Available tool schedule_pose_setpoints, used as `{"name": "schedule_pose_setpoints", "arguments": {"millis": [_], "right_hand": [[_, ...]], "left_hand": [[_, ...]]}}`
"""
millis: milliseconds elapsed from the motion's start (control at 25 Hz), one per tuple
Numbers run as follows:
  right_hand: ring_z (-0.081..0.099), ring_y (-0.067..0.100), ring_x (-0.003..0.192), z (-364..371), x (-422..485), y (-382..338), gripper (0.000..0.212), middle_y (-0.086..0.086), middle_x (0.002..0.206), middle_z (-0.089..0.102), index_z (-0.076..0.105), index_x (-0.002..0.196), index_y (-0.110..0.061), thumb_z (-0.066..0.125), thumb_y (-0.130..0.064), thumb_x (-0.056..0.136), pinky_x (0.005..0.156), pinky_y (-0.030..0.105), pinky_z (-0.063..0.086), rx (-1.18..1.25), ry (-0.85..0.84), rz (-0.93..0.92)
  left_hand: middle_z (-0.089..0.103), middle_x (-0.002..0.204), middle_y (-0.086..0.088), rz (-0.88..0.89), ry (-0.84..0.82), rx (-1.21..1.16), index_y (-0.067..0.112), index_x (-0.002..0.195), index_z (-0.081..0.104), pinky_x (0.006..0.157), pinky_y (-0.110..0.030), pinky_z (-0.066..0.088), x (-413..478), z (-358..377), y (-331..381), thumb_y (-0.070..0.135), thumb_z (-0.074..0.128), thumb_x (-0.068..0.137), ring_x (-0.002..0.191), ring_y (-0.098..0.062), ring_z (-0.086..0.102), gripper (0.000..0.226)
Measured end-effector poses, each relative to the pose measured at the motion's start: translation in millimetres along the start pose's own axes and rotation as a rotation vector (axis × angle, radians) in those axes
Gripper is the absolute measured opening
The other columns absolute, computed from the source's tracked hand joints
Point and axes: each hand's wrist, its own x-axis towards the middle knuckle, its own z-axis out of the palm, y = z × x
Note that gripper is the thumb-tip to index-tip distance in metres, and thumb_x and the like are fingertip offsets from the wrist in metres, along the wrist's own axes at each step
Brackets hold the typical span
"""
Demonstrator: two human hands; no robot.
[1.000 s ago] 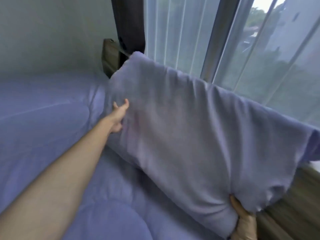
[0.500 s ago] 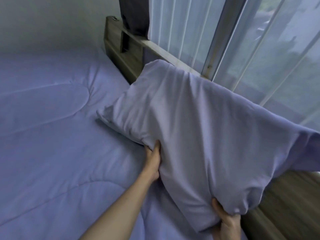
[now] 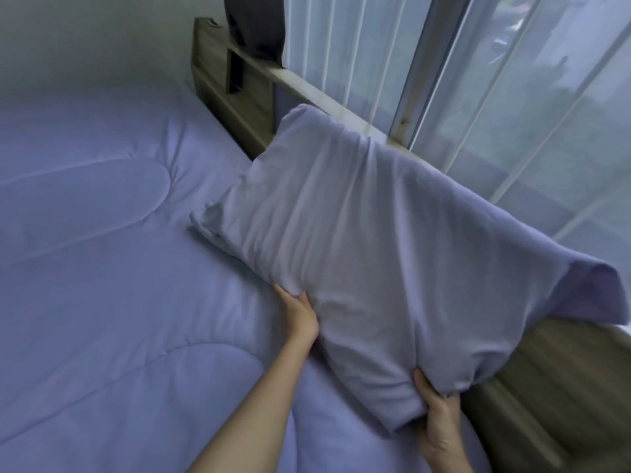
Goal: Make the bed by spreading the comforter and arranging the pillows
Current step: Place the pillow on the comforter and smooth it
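A lavender pillow [image 3: 358, 254] leans tilted against the wooden headboard [image 3: 239, 93], filling the frame from centre out toward 3 o'clock, its lower edge down on the comforter [image 3: 102, 268] and its upper corner near 12 o'clock resting by the headboard's top rail. The left hand [image 3: 298, 314], just below centre, presses into the pillow's long lower edge with fingers tucked into the fabric, closed on it. The right hand [image 3: 437, 418], at about 5 o'clock, grips the pillow's near bottom corner, fingers curled around the bunched cloth. The quilted comforter lies spread flat from 7 to 11 o'clock. Sheer curtains [image 3: 512, 114] hang behind the headboard toward 1 o'clock, with a dark drape [image 3: 254, 25] at 12 o'clock.
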Motion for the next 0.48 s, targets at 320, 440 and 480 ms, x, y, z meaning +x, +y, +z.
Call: {"name": "schedule_pose_setpoints", "arguments": {"millis": [320,440,480], "right_hand": [[0.045,0.03,0.131,23.2,-76.3,-59.7,0.072,0.013,0.143,0.048,0.037,0.142,-0.009,0.067,-0.033,0.081,0.101,0.036,0.038,-0.604,0.103,0.053],[0.015,0.027,0.148,8.6,-123.5,-100.4,0.06,0.003,0.159,0.022,0.03,0.148,-0.015,0.047,-0.036,0.095,0.114,0.042,0.022,-1.237,0.119,-0.032],[0.01,0.023,0.149,0.3,-142.2,-111.9,0.057,-0.002,0.161,0.017,0.029,0.149,-0.019,0.042,-0.037,0.096,0.115,0.044,0.019,-1.374,0.139,-0.098]], "left_hand": [[0.009,0.161,-0.006,0.716,-0.588,1.107,0.012,0.152,0.01,0.116,-0.055,0.015,-121.0,-57.2,14.2,0.016,0.04,0.094,0.148,-0.027,0.011,0.065],[0.011,0.16,-0.009,0.924,-0.564,1.117,0.009,0.151,0.011,0.118,-0.05,0.01,-175.6,-80.5,35.6,0.018,0.039,0.097,0.148,-0.025,0.009,0.062],[0.011,0.16,-0.009,0.983,-0.571,1.087,0.008,0.151,0.011,0.118,-0.049,0.009,-196.1,-87.9,40.7,0.018,0.037,0.097,0.148,-0.024,0.009,0.061]]}}
